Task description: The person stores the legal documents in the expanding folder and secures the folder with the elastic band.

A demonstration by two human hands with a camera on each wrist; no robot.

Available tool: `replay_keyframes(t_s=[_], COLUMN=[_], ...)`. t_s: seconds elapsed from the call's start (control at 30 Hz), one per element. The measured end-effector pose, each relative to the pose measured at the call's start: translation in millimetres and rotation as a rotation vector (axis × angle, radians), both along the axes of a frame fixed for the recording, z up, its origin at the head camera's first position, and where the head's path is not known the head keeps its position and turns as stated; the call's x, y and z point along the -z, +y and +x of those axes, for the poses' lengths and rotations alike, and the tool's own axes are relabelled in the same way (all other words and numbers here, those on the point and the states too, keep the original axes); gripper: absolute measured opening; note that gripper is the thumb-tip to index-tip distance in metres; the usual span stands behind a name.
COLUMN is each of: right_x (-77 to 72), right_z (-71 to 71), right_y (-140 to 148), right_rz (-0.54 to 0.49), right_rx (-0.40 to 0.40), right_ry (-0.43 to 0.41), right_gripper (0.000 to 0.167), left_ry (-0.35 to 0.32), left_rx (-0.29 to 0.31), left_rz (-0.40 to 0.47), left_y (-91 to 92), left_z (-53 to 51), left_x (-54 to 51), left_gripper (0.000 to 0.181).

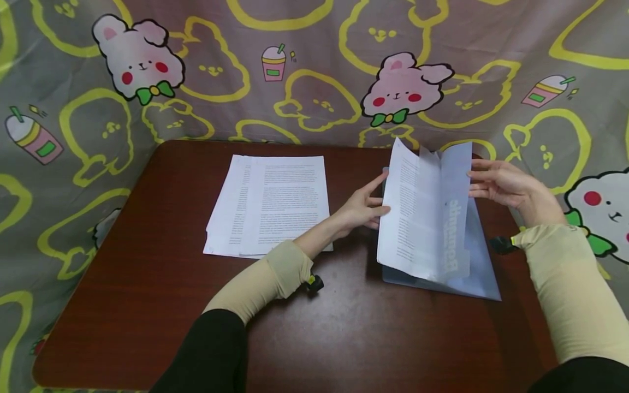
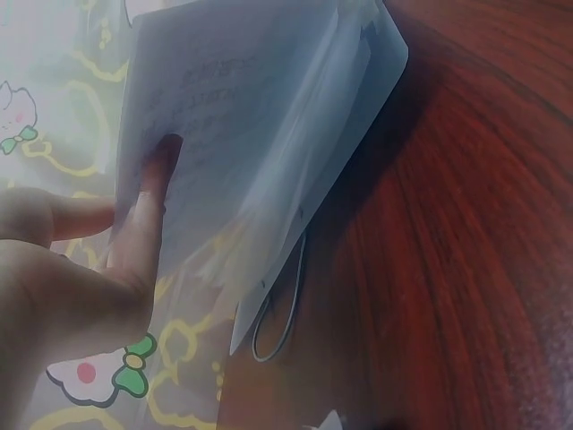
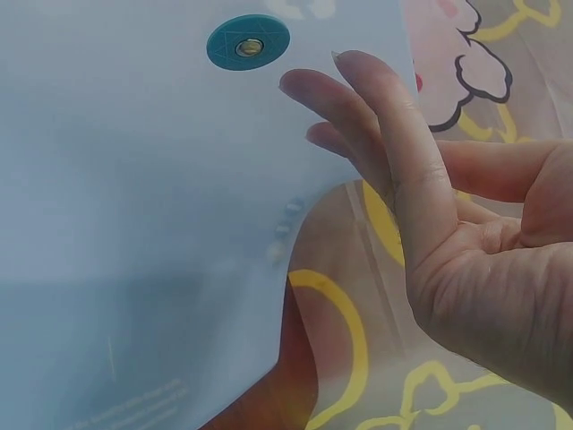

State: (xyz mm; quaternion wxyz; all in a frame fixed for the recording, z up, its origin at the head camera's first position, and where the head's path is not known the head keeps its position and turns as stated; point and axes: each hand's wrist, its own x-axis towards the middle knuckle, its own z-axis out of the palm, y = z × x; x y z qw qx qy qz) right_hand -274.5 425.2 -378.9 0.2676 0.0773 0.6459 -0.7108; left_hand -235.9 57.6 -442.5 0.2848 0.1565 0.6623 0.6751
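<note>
Folder (image 1: 480, 273) sits on the right half of the table (image 1: 147, 284), base down, one panel (image 1: 457, 185) raised, sheets (image 1: 403, 213) leaning up alongside it. Your left hand (image 1: 361, 210) is clamped on the left edge of the sheets, fingers on both faces. Your right hand (image 1: 506, 183) has its fingers straight, tips at the panel's outer edge; reads as light support, no pinch.

Step looks like managing sheets and panel together. Suggest:

- Let the right hand only steady the panel. Push hard and it will likely buckle the sheets.
- Pinch the full thickness with the left hand. Layers look fanned in the left wrist view, so a loose one could slip.
- Move sheets parallel to the panel; no twisting, or corners will probably crease.
- Watch the string (image 2: 291, 313) looped at the folder's edge and the button (image 3: 248, 42) near your right fingertips. Either could snag paper.
- Give the stack (image 1: 295, 213) on your left some room; your left forearm is right beside it.

Can't tell whether every sheet lies inside the panel. Check before shifting grip.
</note>
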Motion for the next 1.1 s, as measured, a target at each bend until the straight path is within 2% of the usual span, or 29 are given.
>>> replay_keyframes(t_s=[0.17, 0.4, 0.63, 0.9, 1.1], right_x=[-2.4, -6.5, -9.7, -10.7, -11.0], right_z=[-0.3, -0.7, -1.2, -2.4, -2.2], right_y=[-1, -1, 3, 3, 0], right_rz=[-0.008, 0.127, 0.147, 0.152, 0.174], right_rx=[0.002, -0.015, -0.006, -0.010, -0.027], right_ry=[-0.009, 0.010, -0.013, -0.019, -0.022], right_gripper=[0.088, 0.085, 0.086, 0.084, 0.083], left_ry=[0.016, 0.003, -0.007, 0.079, 0.116], left_rx=[-0.011, -0.056, -0.108, -0.107, -0.120], left_rz=[-0.030, -0.043, -0.060, -0.169, -0.191], left_y=[2.5, 6.9, 8.1, 4.5, 7.1], left_z=[1.4, 2.5, 4.1, 6.4, 10.5], left_x=[-1.2, -1.2, -2.9, -8.0, -7.6], left_gripper=[0.090, 0.087, 0.085, 0.083, 0.084])
